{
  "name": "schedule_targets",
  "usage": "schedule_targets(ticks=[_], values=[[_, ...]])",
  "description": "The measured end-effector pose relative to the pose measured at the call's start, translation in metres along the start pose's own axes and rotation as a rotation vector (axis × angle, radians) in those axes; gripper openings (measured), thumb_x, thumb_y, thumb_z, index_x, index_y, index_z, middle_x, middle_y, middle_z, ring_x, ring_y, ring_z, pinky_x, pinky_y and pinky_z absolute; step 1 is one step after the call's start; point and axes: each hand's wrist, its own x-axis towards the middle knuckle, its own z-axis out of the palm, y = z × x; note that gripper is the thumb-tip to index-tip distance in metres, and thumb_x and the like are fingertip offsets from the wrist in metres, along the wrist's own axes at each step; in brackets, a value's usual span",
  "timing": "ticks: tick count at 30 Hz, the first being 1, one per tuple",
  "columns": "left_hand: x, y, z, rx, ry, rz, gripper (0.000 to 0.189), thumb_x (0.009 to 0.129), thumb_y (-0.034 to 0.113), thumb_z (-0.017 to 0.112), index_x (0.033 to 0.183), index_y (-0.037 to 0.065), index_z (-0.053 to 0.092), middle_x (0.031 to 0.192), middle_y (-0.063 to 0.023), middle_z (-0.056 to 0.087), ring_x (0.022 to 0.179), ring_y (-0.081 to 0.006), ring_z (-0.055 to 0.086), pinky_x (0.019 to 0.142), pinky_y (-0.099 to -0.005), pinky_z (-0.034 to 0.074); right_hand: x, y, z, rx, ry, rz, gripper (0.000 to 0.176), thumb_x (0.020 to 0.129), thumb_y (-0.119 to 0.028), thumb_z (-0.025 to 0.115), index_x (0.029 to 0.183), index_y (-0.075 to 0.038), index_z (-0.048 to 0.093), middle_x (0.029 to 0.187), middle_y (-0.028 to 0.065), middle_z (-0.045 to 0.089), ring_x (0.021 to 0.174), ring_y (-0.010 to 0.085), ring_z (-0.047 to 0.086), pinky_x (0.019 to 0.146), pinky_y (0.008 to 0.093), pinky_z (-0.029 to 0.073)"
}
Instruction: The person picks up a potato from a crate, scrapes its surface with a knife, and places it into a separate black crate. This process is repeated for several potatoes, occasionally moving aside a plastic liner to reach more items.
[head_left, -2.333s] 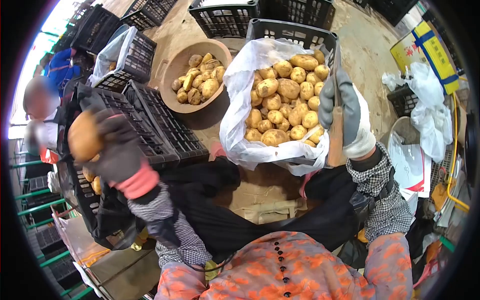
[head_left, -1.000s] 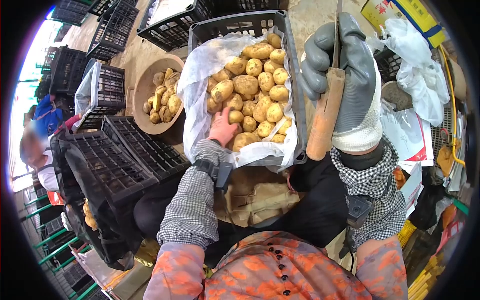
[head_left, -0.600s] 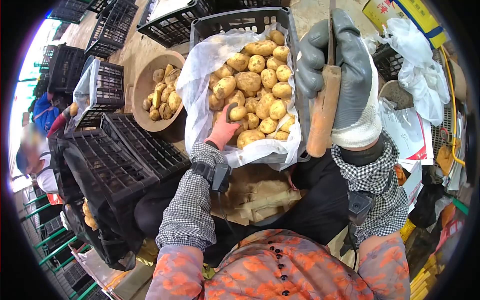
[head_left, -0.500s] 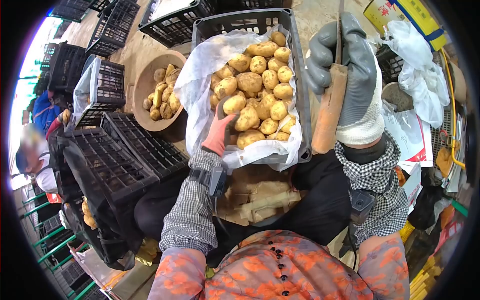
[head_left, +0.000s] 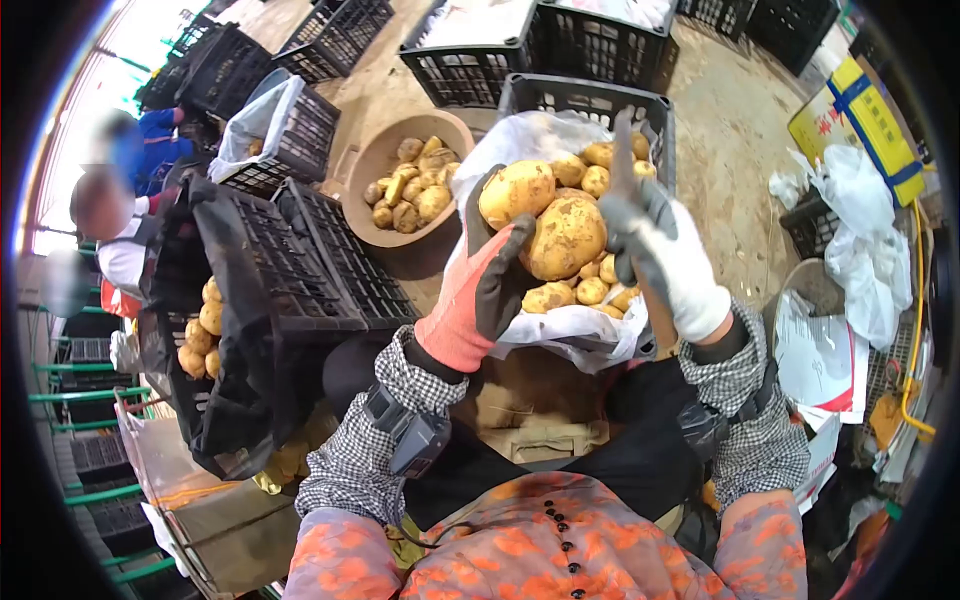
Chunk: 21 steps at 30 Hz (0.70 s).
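Note:
My left hand [head_left: 485, 270], in a pink and dark grey glove, grips a potato [head_left: 517, 192] above the crate. A larger potato [head_left: 565, 237] is right beside it, between my two hands; whether it is held too I cannot tell. My right hand [head_left: 665, 250], in a grey and white glove, is closed around a wooden-handled knife [head_left: 622, 165], blade pointing up. Below both hands stands a black crate [head_left: 655, 110] lined with white plastic [head_left: 490, 150] and filled with potatoes.
A round basin [head_left: 362, 215] of potatoes stands left of the crate. Black crates [head_left: 470, 70] line the back. At left are more crates [head_left: 330, 250] and two people [head_left: 110, 215]. White bags [head_left: 860, 240] and a yellow box [head_left: 865, 125] lie at right.
My left hand has lifted a potato out of the crate. My right hand has lowered and moved inward with the knife. The view has shifted, showing more crates at the back.

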Motion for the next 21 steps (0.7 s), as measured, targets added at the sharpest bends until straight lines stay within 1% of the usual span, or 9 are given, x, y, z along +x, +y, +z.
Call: schedule_targets(ticks=[1,6,10,14,16,18,19,20,21], values=[[0.0,0.009,-0.003,-0.047,0.025,-0.006,0.054,0.08,-0.006,0.064,0.129,0.011,0.048,0.135,-0.024,0.04,0.119,-0.0383,0.05,0.099,-0.0392,0.043,-0.002,0.006,0.011,0.031,0.012,0.015,0.044,0.087,-0.019,0.061,0.123,0.002,0.047,0.088,0.002,0.057,0.062,0.0044,0.051,0.048,0.0189,0.04],[0.0,0.016,0.008,-1.919,0.192,-0.673,0.052,0.1,0.038,0.041,0.14,0.007,0.033,0.141,-0.0141,0.04,0.13,-0.0317,0.042,0.109,-0.0476,0.034,-0.006,0.003,0.022,0.069,-0.024,0.181,0.044,0.084,-0.023,0.069,0.115,0.001,0.05,0.079,0.003,0.054,0.053,0.0049,0.047,0.045,0.0177,0.037],[0.001,0.022,0.0,-1.903,0.23,-0.585,0.057,0.1,0.044,0.034,0.142,0.006,0.031,0.143,-0.0171,0.037,0.132,-0.0311,0.039,0.111,-0.0491,0.031,-0.003,-0.002,0.021,0.163,-0.06,0.181,0.037,0.086,-0.023,0.066,0.111,0.001,0.052,0.076,0.0024,0.053,0.052,0.0053,0.048,0.042,0.018,0.038],[-0.003,0.018,-0.004,-1.919,0.232,-0.564,0.055,0.101,0.043,0.033,0.142,0.007,0.031,0.142,-0.0174,0.039,0.131,-0.0302,0.041,0.11,-0.0484,0.033,0.0,0.001,0.027,0.178,-0.13,0.162,0.044,0.087,-0.021,0.065,0.122,0.001,0.05,0.079,0.0026,0.055,0.053,0.0053,0.048,0.045,0.0177,0.041],[-0.007,0.021,-0.002,-1.733,0.215,-0.38,0.054,0.101,0.041,0.035,0.141,0.005,0.031,0.14,-0.0173,0.041,0.128,-0.0306,0.044,0.108,-0.0475,0.035,-0.002,0.006,0.031,0.183,-0.199,0.15,0.048,0.083,-0.017,0.067,0.124,0.001,0.051,0.082,0.0014,0.056,0.053,0.0035,0.047,0.048,0.0163,0.037],[-0.01,0.023,-0.002,-1.673,0.3,-0.742,0.07,0.094,0.056,0.04,0.139,0.002,0.031,0.135,-0.0185,0.046,0.123,-0.0289,0.049,0.105,-0.0431,0.04,-0.006,0.006,0.041,0.126,-0.204,0.172,0.047,0.082,-0.015,0.067,0.124,0.001,0.051,0.084,0.0,0.057,0.054,0.0028,0.047,0.049,0.0161,0.036],[-0.019,0.012,0.001,-1.855,0.281,-0.71,0.056,0.099,0.041,0.041,0.14,0.004,0.032,0.133,-0.018,0.047,0.123,-0.0298,0.049,0.101,-0.0446,0.044,-0.006,0.014,0.039,0.176,-0.238,0.173,0.044,0.082,-0.013,0.067,0.121,0.001,0.053,0.084,-0.0007,0.057,0.054,0.0029,0.047,0.05,0.0164,0.037],[-0.025,0.012,0.001,-1.854,0.287,-0.709,0.056,0.099,0.041,0.041,0.14,0.004,0.032,0.133,-0.018,0.047,0.123,-0.0298,0.049,0.101,-0.0446,0.044,-0.006,0.013,0.041,0.175,-0.242,0.176,0.044,0.082,-0.013,0.067,0.121,0.001,0.053,0.084,-0.0007,0.057,0.054,0.0029,0.047,0.05,0.0164,0.037],[-0.024,0.018,0.0,-1.262,0.279,-0.568,0.058,0.097,0.045,0.043,0.138,0.004,0.034,0.128,-0.0179,0.05,0.116,-0.0295,0.054,0.096,-0.0443,0.048,-0.007,0.011,0.043,0.137,-0.222,0.198,0.042,0.083,-0.013,0.067,0.119,0.001,0.053,0.081,-0.0005,0.057,0.054,0.0034,0.047,0.05,0.0166,0.037]])
